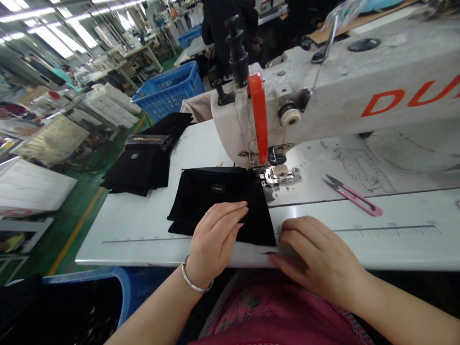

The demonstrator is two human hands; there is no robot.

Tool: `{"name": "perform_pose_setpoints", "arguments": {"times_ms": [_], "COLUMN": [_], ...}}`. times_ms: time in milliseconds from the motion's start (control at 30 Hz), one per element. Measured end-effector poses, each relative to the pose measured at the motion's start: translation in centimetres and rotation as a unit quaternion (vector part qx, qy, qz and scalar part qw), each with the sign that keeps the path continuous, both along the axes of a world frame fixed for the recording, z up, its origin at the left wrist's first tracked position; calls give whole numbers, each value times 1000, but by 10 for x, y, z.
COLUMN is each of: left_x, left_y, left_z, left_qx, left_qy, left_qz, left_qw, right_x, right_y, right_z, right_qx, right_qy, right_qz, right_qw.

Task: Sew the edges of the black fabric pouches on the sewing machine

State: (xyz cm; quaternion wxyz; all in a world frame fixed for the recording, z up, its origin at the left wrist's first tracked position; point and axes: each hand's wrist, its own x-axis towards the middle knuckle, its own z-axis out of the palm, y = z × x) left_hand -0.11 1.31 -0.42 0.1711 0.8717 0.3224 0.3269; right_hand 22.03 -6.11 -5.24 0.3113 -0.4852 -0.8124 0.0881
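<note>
Under the left hand (214, 235), flat black fabric (192, 194).

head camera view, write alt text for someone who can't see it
A person's left hand rests on black cloth at a sewing machine, the right hand by the cloth's near right corner. Pink scissors lie to the right on the white table, a pile of black pieces to the left.

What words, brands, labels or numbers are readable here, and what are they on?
"DU", then a letter cut off by the picture's edge: in orange-red on the sewing machine.
Small label on the black fabric: too small to read surely.
Label on the black stack: too small.
Ruler on the tabletop: numbers too blurred.
</note>
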Motion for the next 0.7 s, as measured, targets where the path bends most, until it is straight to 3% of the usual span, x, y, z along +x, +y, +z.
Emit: {"name": "perform_pose_setpoints", "arguments": {"times_ms": [233, 400, 500, 600, 700], "left_x": [-3, -1, 2, 4, 5], "left_y": [-8, -5, -6, -9, -11], "left_z": [-15, -8, -8, -18, -28], "left_qx": [-33, 14, 48, 57, 44], "left_qy": [6, 6, 72, 152, 188], "left_qz": [7, 25, -36, -105, -125], "left_qw": [999, 1000, 996, 981, 973], "right_x": [-7, -10, -7, -4, -1], "right_y": [-1, 3, 1, -1, 0], "right_z": [-2, 2, 0, -5, -6], "right_qx": [-37, -61, -39, -20, -31], "right_qy": [79, 96, 68, 53, 52], "right_qz": [-37, 15, 33, 62, 78], "right_qw": [995, 993, 996, 996, 995]}}
